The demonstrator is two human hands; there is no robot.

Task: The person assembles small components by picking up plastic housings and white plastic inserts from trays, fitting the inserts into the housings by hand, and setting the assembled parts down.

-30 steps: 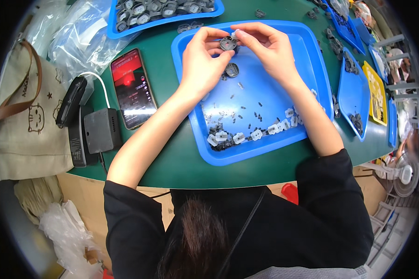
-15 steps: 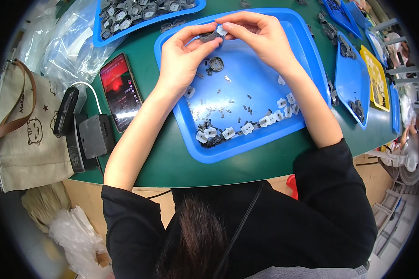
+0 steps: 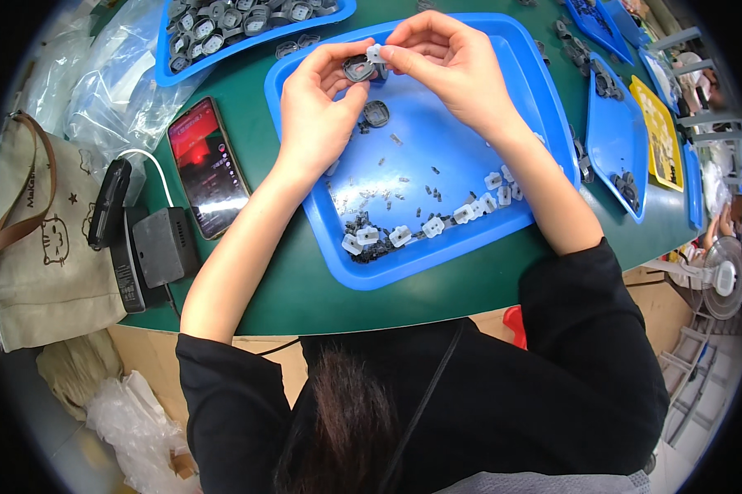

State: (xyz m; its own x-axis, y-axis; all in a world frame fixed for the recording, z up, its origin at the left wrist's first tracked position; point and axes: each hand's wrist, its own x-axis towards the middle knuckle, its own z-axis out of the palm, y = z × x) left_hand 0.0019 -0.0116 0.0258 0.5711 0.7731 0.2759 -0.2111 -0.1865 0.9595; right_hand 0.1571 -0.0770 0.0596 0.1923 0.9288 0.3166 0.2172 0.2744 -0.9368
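Over the far part of a blue tray [image 3: 437, 265], my left hand [image 3: 317, 115] grips a dark grey plastic housing [image 3: 358, 69] between thumb and fingers. A small translucent white plastic piece [image 3: 376, 54] is pinched in my right hand [image 3: 453, 70], right beside the housing. Whether the two parts touch I cannot tell. Another dark housing [image 3: 376, 114] lies in the tray below my hands. Along the tray's near side sit several white pieces [image 3: 463, 214], with a heap of tiny black parts [image 3: 367, 251] in the near left corner.
A phone [image 3: 209, 169] lies left of the tray, beside a black charger box [image 3: 165, 247] and a canvas bag [image 3: 50, 247]. At the far left stands a blue tray of grey housings [image 3: 255, 34]. More blue trays [image 3: 616, 148] and a yellow one [image 3: 657, 136] are on the right.
My left fingers have opened out a little, so more of the housing's face shows. The white piece has shifted slightly left with my right hand. The whole view has moved a little.
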